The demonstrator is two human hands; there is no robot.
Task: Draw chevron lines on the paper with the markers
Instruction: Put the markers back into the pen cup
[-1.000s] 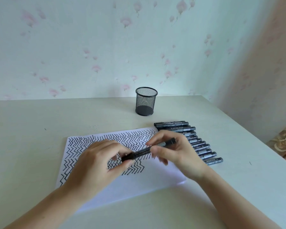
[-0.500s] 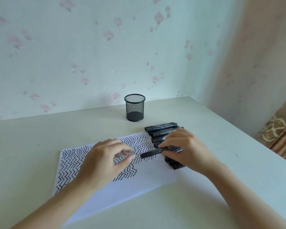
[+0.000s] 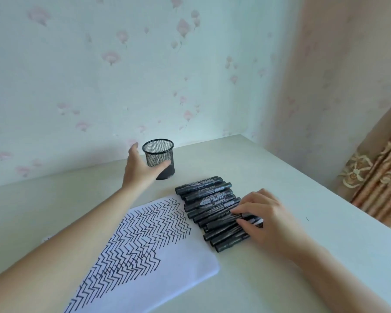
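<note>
The white paper (image 3: 181, 274) lies on the table, its left and upper part filled with black chevron lines. To its right, several black markers (image 3: 203, 195) lie side by side in a row. My right hand (image 3: 264, 220) rests on the near end of that row, its curled fingers pinching one black marker (image 3: 255, 221) down among the others. My left hand (image 3: 140, 168) is stretched out to the black mesh pen cup (image 3: 159, 152) at the back. Its thumb lies across the cup's front and its fingers are spread beside the cup's left side.
The pale table (image 3: 280, 172) meets a flowered wall at the back and another wall on the right. Its right edge runs diagonally, with a patterned curtain (image 3: 379, 177) beyond it. My left forearm crosses over the paper's left part.
My left hand left the paper and reached back to the mesh cup. My right hand carried the marker right and set it down on the row. The view tilted up and right.
</note>
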